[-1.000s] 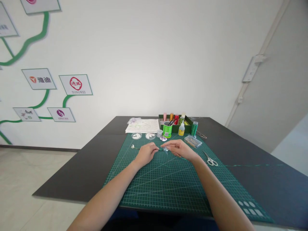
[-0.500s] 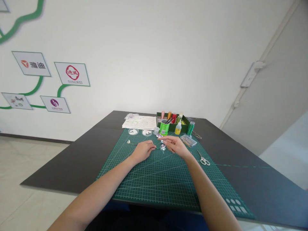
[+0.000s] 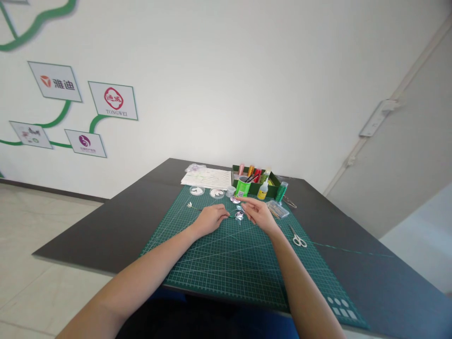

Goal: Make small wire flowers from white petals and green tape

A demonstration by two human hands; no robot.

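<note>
My left hand [image 3: 211, 220] is closed in a pinch around a thin stem that runs across the mat. A small white flower [image 3: 189, 205] forms the stem's left end. By the right end, just past my fingertips, is a shiny silver-purple petal cluster [image 3: 239, 215]; whether it is joined to the stem is unclear. My right hand [image 3: 257, 214] hovers on the right of the cluster, index finger stretched out and the others loosely bent. Beyond that fingertip lies another shiny purple piece [image 3: 235, 200]. No held object can be made out in my right hand.
Two shallow dishes with white pieces [image 3: 216, 193], a green can [image 3: 243, 187] with tools and a glue bottle [image 3: 263, 190] stand behind my hands. A green box [image 3: 274, 190] holds thread spools. Scissors [image 3: 298, 240] lie right on the cutting mat [image 3: 229, 263].
The camera view has shifted slightly. My right hand has drawn back a little from the petal cluster, and its index finger points farther up. My left hand keeps its pinch on the stem.
</note>
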